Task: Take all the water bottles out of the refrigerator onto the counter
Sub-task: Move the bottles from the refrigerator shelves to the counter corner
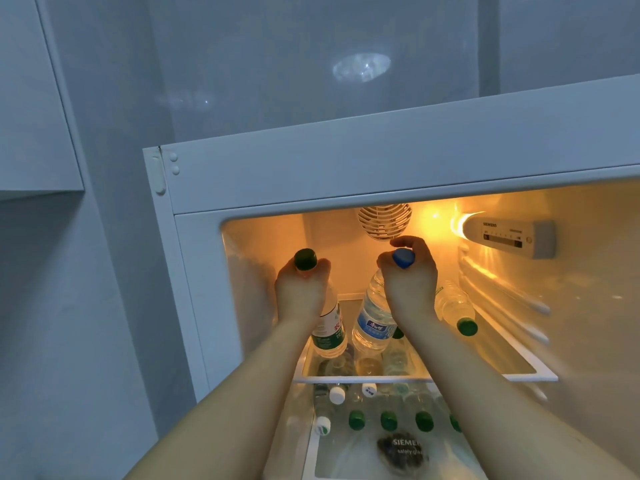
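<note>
Left hand point(300, 287) fingers grip green-capped clear plastic bottle point(329, 329); right hand point(412, 278) fingers grip blue-capped ribbed bottle point(373, 323); glass shelf point(530, 372).

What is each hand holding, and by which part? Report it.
The left hand grips a green-capped water bottle by its neck, just under the cap. The right hand grips a blue-capped water bottle at its cap and neck.

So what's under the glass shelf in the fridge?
Under the glass shelf stand more water bottles: four green caps in a row and three white caps behind and to their left. The arms and the shelf's edge hide whatever stands further back.
</note>
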`<state>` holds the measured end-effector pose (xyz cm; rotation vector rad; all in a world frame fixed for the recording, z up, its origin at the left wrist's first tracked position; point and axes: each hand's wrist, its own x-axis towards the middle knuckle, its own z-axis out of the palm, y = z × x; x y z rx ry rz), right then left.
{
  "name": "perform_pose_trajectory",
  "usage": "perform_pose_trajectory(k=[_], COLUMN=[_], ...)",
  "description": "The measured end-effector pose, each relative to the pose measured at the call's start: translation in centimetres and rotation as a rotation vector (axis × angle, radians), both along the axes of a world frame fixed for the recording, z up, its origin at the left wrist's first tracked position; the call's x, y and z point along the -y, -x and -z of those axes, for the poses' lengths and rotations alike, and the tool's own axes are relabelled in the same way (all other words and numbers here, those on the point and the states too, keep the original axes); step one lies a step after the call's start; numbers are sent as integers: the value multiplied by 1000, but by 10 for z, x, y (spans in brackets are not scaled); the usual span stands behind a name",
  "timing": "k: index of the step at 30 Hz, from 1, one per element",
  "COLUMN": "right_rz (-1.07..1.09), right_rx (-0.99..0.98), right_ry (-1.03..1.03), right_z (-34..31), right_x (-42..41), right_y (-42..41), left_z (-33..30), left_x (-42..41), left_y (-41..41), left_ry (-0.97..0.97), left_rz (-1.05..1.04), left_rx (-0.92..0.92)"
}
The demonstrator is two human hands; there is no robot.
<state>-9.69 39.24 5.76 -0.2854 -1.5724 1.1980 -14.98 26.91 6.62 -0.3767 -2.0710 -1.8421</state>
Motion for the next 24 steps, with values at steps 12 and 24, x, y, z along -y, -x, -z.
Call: perform_pose_trajectory(k=[12, 24], right_rz=[131, 187], right_rx=[27, 9], right_ry=[-105, -106], right_z=[-10, -23], right_x=[29, 87], right_y=[-20, -92], left_z=[-6, -26], left_x=[29, 94], left_y=[-39, -107], left_ry=[1, -91], left_rz=[83, 143], left_rx=[-193, -134])
